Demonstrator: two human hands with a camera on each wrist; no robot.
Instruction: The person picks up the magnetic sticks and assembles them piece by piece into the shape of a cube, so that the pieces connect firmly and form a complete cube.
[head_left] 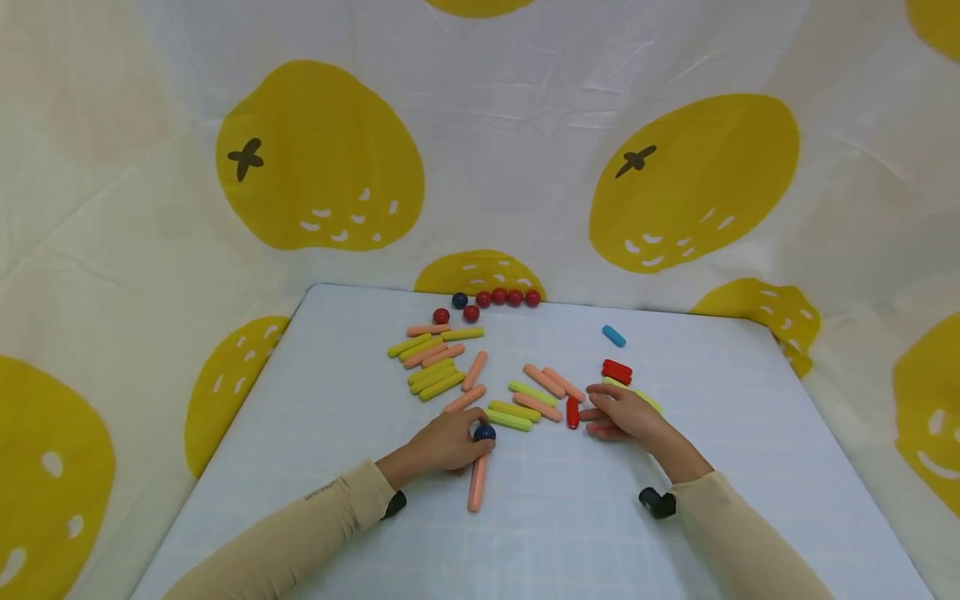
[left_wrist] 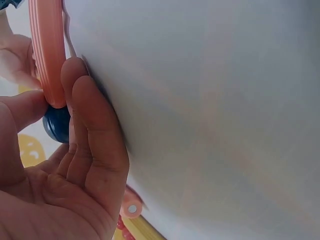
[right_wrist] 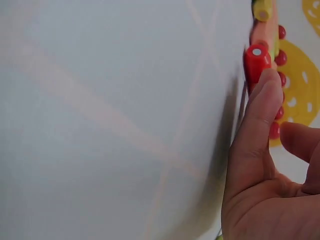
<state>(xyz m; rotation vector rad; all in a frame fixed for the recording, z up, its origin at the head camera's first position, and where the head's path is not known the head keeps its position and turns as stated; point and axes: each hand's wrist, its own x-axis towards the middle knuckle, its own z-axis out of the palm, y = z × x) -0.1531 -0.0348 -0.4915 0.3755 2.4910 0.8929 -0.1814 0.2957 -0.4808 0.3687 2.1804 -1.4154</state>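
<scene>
My left hand (head_left: 442,442) pinches a pink ribbed stick (head_left: 477,487) between thumb and fingers near one end. A dark blue ball (head_left: 484,432) sits at that end, partly wrapped by the hand. In the left wrist view the stick (left_wrist: 47,50) meets the ball (left_wrist: 57,122) beside the thumb tip. My right hand (head_left: 626,414) reaches over the table with fingers extended and holds nothing. Its fingertips lie beside a short red stick (head_left: 573,412); in the right wrist view one fingertip overlaps the red stick (right_wrist: 257,62), and I cannot tell whether they touch.
Pink and yellow sticks lie in groups at left (head_left: 437,379) and centre (head_left: 513,410). Red balls (head_left: 499,297) and another dark blue ball (head_left: 460,301) line the back edge. Further right are red sticks (head_left: 617,371), a blue stick (head_left: 613,336) and a yellow-green stick (head_left: 649,401).
</scene>
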